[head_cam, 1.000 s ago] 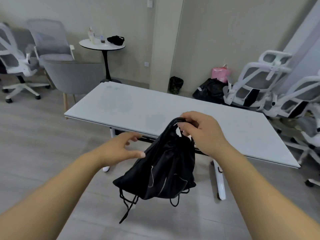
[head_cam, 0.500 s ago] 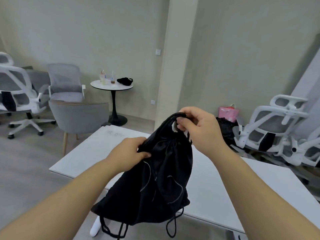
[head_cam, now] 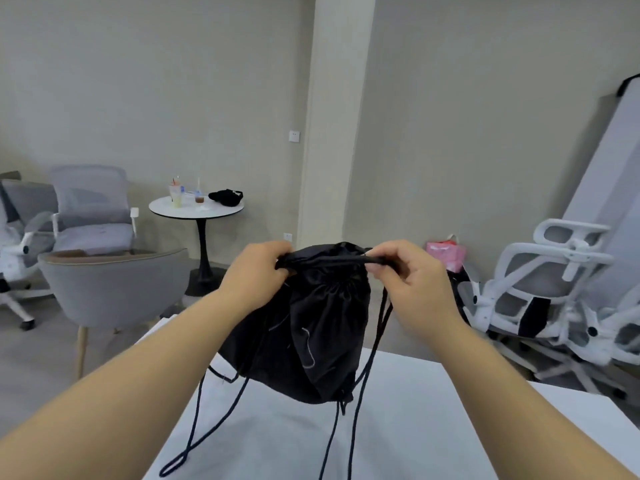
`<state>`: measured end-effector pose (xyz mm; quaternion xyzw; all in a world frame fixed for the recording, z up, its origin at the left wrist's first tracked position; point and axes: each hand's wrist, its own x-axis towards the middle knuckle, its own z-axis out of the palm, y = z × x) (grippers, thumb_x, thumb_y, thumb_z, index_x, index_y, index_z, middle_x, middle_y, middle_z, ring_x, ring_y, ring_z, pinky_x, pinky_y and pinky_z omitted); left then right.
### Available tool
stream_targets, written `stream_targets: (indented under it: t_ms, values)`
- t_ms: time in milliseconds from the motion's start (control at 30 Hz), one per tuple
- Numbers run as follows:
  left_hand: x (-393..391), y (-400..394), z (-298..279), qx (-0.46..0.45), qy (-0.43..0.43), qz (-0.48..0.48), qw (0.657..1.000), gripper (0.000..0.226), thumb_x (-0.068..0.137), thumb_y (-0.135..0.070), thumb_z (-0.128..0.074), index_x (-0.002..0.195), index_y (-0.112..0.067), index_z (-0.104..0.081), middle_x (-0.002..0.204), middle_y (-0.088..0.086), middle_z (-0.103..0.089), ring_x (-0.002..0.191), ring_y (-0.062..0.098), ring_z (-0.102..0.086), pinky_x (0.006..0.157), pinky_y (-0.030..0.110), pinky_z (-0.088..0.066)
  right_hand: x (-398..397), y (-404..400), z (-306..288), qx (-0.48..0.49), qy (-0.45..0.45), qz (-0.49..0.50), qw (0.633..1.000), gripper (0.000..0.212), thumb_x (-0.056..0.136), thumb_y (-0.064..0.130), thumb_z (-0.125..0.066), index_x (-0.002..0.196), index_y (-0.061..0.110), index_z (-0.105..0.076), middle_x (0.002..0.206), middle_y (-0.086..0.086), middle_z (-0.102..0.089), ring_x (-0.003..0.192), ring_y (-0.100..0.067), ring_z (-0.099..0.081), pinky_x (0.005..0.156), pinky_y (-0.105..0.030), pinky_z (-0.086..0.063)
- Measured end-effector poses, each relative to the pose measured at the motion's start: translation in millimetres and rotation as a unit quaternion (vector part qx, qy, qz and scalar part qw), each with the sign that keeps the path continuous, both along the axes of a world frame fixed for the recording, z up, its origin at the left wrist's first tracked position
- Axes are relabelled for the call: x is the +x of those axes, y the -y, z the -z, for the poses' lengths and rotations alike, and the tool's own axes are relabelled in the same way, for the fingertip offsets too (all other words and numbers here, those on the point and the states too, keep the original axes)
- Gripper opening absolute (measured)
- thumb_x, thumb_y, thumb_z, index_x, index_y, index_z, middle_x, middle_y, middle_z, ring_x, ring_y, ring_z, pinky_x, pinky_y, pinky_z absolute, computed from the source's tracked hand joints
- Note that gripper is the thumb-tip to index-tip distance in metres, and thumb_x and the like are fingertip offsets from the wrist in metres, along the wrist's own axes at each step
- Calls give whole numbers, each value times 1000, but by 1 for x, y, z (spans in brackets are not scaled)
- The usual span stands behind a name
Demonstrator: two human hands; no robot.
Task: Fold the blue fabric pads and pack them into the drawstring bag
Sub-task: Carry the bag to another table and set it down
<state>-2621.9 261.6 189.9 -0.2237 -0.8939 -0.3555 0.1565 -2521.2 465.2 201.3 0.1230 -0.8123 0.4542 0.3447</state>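
The left hand (head_cam: 258,271) and right hand (head_cam: 412,277) each grip the gathered mouth of the black drawstring bag (head_cam: 311,327) above the white table (head_cam: 415,427); no blue pads are visible, so folding and packing seemingly remain.

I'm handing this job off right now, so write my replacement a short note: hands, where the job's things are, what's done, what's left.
Left hand: grips the left side of the black drawstring bag at its mouth.
Right hand: pinches the right side of the mouth; the rim is stretched between both hands.
The bag is held up above the white table, cords dangling towards the tabletop.
Blue fabric pads: none in view, so I cannot tell whether any are folded or inside the bag.
Left: find the pads, fold them, pack them into the bag.
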Motion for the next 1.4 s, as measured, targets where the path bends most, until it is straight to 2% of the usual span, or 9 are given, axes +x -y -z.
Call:
stream_targets:
  t_ms: [200, 433, 600, 667, 767, 900, 1000, 1167, 1400]
  values:
    - [-46, 9, 95, -110, 87, 25, 990, 9, 83, -17, -62, 91, -20, -63, 90, -4, -61, 92, 24, -59, 73, 34, -48, -32, 3, 76, 117, 144, 42, 982, 23, 83, -4, -63, 89, 16, -72, 83, 21, -62, 83, 2, -58, 74, -8, -43]
    - [-66, 42, 193, -178, 228, 144, 946, 36, 75, -16, -70, 62, -37, -44, 81, -11, -54, 81, 15, -54, 69, 24, -42, -46, 22, 159, 176, 433, -22, 884, 30, 83, 1, -62, 75, 30, -68, 86, 10, -67, 77, -2, -59, 73, -17, -49]
    - [-73, 52, 213, -202, 278, 262, 902, 21, 75, -24, -74, 77, -41, -62, 97, -12, -58, 93, 5, -57, 88, 26, -49, -40, 15, 158, 181, 573, -88, 795, 36, 77, 9, -52, 79, 41, -67, 105, 8, -68, 102, -8, -61, 90, -26, -51]
    - [-76, 55, 220, -225, 283, 307, 880, 15, 78, -30, -69, 90, -40, -68, 99, -17, -56, 99, 1, -53, 95, 24, -45, -42, 13, 157, 116, 575, -78, 806, 24, 73, 19, -54, 75, 39, -67, 107, -3, -68, 102, -20, -62, 94, -37, -50]
    - [-79, 57, 229, -241, 319, 323, 858, 17, 84, -39, -62, 100, -38, -69, 111, -15, -54, 111, 2, -46, 104, 28, -38, -51, 20, 173, 33, 530, -18, 847, 6, 80, 30, -67, 86, 31, -65, 107, 5, -66, 101, -15, -61, 92, -30, -49]
    - [-75, 53, 244, -294, 275, 205, 892, 55, 76, -56, -66, 125, -37, -52, 135, -13, -35, 131, 12, -24, 104, 32, -32, -68, 39, 219, 169, 549, -6, 819, 69, 77, 48, -70, 137, 36, -39, 147, 11, -32, 135, -12, -33, 109, -35, -36]
    - [-74, 50, 265, -319, 281, 109, 898, 95, 67, -60, -71, 145, -35, -24, 154, 1, -9, 142, 27, -5, 114, 45, -22, -77, 42, 258, 269, 566, -13, 779, 102, 74, 57, -69, 152, 31, -7, 161, 8, 5, 148, -19, 2, 120, -42, -16]
    - [-78, 40, 308, -364, 321, 96, 869, 109, 70, -57, -71, 151, -32, -2, 160, 10, 10, 146, 36, 12, 121, 48, -9, -85, 34, 302, 342, 540, -15, 769, 109, 75, 69, -58, 150, 29, 11, 159, 5, 20, 146, -24, 19, 120, -48, 1]
    - [-107, 11, 320, -419, 260, 117, 862, 105, 76, -48, -71, 151, -30, 0, 159, 11, 16, 146, 36, 16, 120, 46, -1, -103, 25, 332, 311, 578, 32, 754, 104, 79, 72, -48, 150, 27, 13, 160, 2, 15, 148, -27, 13, 121, -48, -2]
